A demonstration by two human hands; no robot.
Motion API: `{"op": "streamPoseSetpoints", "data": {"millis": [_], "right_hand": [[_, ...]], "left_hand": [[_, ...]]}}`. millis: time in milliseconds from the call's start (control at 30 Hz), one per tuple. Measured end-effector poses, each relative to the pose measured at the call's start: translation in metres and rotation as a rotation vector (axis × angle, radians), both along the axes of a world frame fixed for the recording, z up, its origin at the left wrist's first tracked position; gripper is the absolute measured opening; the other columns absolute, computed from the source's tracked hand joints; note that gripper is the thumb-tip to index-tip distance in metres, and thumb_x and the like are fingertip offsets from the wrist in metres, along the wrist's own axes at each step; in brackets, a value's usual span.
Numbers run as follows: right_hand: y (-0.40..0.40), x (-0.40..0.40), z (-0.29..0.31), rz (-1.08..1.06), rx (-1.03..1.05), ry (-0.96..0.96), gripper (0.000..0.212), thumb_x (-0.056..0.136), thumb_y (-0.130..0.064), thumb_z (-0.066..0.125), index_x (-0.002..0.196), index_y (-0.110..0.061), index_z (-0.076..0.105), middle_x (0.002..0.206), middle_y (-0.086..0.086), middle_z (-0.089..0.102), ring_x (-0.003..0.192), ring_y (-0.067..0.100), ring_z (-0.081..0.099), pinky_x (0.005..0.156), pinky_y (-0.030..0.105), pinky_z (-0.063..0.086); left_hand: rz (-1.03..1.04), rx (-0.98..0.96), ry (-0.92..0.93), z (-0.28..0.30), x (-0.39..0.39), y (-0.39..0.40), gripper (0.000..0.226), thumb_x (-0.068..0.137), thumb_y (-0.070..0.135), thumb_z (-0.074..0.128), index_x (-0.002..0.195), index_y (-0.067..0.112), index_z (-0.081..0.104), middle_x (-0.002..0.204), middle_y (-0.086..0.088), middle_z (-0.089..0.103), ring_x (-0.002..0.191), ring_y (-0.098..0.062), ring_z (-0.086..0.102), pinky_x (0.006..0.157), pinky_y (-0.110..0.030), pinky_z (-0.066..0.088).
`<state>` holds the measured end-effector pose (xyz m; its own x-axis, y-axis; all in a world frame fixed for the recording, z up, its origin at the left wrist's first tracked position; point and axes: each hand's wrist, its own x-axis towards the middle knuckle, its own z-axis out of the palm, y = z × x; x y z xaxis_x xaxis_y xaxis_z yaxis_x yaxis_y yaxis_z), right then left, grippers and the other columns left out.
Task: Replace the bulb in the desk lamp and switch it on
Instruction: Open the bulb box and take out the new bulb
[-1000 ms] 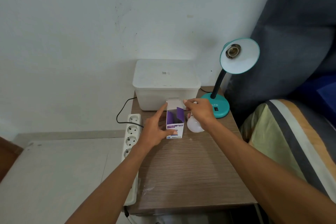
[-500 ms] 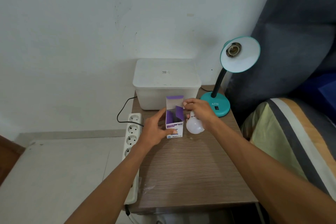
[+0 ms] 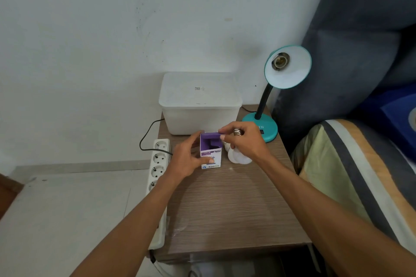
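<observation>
A small white and purple bulb box (image 3: 211, 159) stands on the wooden table (image 3: 231, 204), its top flaps open. My left hand (image 3: 188, 159) grips its left side and front. My right hand (image 3: 244, 141) holds a white bulb (image 3: 239, 158) globe down, its metal screw base (image 3: 238, 132) sticking up past my fingers, while its fingertips pinch the box's purple top flap. The teal desk lamp (image 3: 261, 126) stands at the back right; its shade (image 3: 290, 69) faces me with an empty socket (image 3: 279, 62).
A white lidded plastic bin (image 3: 200, 103) stands at the table's back, just behind the box. A white power strip (image 3: 157, 164) with a black cable lies along the table's left edge. A striped mattress (image 3: 351, 175) and a dark cushion border the right side.
My right hand, still holding the bulb, has folded the box's top flap down from upright; the bulb's screw base now shows above my fingers. The left hand has stayed on the box.
</observation>
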<state>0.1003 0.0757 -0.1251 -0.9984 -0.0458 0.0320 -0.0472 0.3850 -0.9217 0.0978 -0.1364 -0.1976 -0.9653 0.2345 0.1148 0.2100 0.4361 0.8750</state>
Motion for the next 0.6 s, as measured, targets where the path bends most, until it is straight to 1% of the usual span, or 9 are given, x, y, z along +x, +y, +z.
{"op": "streamPoseSetpoints", "data": {"millis": [67,133,200,267,367,433,500,600], "right_hand": [[0.0,0.003,-0.002,0.024,0.056,-0.003,0.014,0.085,-0.01,0.077,0.096,-0.019,0.077,0.095,-0.002,0.074,0.086,0.01,0.07,0.063,0.02,0.056],[0.0,0.007,-0.005,0.053,0.103,-0.023,0.015,0.086,-0.014,0.077,0.099,-0.02,0.075,0.104,-0.001,0.072,0.102,0.013,0.066,0.069,0.022,0.06],[0.0,0.011,-0.008,0.064,0.147,-0.019,0.016,0.087,-0.016,0.076,0.102,-0.021,0.075,0.108,0.0,0.07,0.111,0.015,0.063,0.074,0.023,0.06],[-0.001,0.012,-0.01,0.051,0.168,-0.002,0.017,0.087,-0.016,0.076,0.104,-0.02,0.075,0.109,0.001,0.07,0.113,0.015,0.062,0.075,0.021,0.059],[-0.003,0.012,-0.011,0.045,0.222,0.041,0.019,0.087,-0.017,0.076,0.106,-0.018,0.075,0.112,0.003,0.071,0.112,0.013,0.06,0.075,0.018,0.057],[-0.004,0.013,-0.011,0.046,0.258,0.071,0.02,0.086,-0.017,0.078,0.105,-0.018,0.076,0.11,0.004,0.072,0.112,0.013,0.061,0.079,0.021,0.058],[-0.005,0.013,-0.013,0.052,0.301,0.097,0.021,0.085,-0.017,0.079,0.106,-0.017,0.076,0.11,0.005,0.073,0.112,0.014,0.062,0.084,0.028,0.059],[-0.004,0.014,-0.014,0.07,0.397,0.141,0.023,0.085,-0.019,0.079,0.108,-0.017,0.076,0.112,0.005,0.074,0.111,0.015,0.064,0.086,0.031,0.059]], "left_hand": [[0.0,0.014,-0.003,0.002,0.002,0.0,0.088,0.067,0.024,0.095,0.142,0.028,0.05,0.124,0.01,0.064,0.118,-0.011,0.063,0.097,-0.035,0.059],[0.001,0.033,-0.014,0.003,0.004,0.001,0.088,0.066,0.027,0.092,0.142,0.03,0.047,0.122,0.011,0.061,0.119,-0.01,0.061,0.094,-0.033,0.06],[0.008,0.037,-0.012,0.004,0.006,0.001,0.091,0.066,0.029,0.091,0.145,0.025,0.047,0.122,0.011,0.061,0.119,-0.01,0.061,0.093,-0.033,0.06],[0.014,0.027,-0.011,0.002,0.005,0.001,0.093,0.067,0.025,0.092,0.148,0.021,0.046,0.124,0.01,0.06,0.12,-0.009,0.06,0.095,-0.034,0.059],[0.016,0.013,-0.016,0.001,0.005,0.001,0.094,0.069,0.022,0.093,0.15,0.02,0.044,0.128,0.006,0.06,0.122,-0.01,0.059,0.097,-0.036,0.059],[0.016,0.009,-0.023,0.0,0.004,0.001,0.096,0.069,0.024,0.094,0.15,0.021,0.044,0.132,0.004,0.062,0.123,-0.014,0.061,0.097,-0.038,0.059],[0.017,0.007,-0.021,-0.001,0.004,0.001,0.097,0.068,0.026,0.094,0.15,0.021,0.043,0.132,0.004,0.062,0.123,-0.016,0.062,0.097,-0.038,0.059],[0.013,-0.005,0.001,-0.001,0.003,0.002,0.098,0.068,0.026,0.095,0.151,0.02,0.043,0.135,-0.002,0.063,0.122,-0.014,0.061,0.098,-0.035,0.058]]}}
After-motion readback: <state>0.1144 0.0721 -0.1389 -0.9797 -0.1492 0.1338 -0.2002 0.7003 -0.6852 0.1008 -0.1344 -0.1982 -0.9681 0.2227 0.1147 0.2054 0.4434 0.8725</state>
